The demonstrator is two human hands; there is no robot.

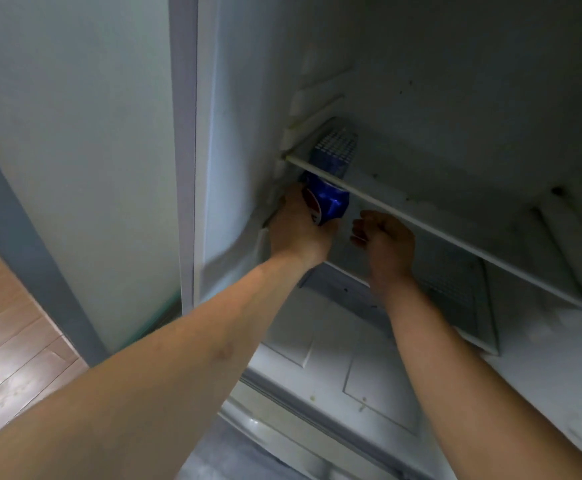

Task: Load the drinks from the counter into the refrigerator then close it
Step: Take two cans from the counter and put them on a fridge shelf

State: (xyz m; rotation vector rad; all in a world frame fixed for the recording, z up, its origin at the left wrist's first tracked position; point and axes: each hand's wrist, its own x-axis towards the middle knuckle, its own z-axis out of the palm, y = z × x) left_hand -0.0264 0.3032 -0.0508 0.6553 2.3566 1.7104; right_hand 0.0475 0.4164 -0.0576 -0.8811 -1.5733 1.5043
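The refrigerator (455, 98) stands open in front of me, its inside white and dim. My left hand (296, 233) is shut on a blue drink can (327, 199) with red and white marking, held at the left end of the lower shelf, just under the upper glass shelf (421, 223). On that upper shelf, right above the can, sits a blue box with a white dotted pattern (334, 150). My right hand (386, 244) hovers beside the can with curled fingers and holds nothing.
The fridge's left side wall (241, 150) is close to my left hand. A white drawer cover (351, 368) lies below the shelves. Left of the fridge are a pale wall (75, 150) and a wooden floor (12, 358).
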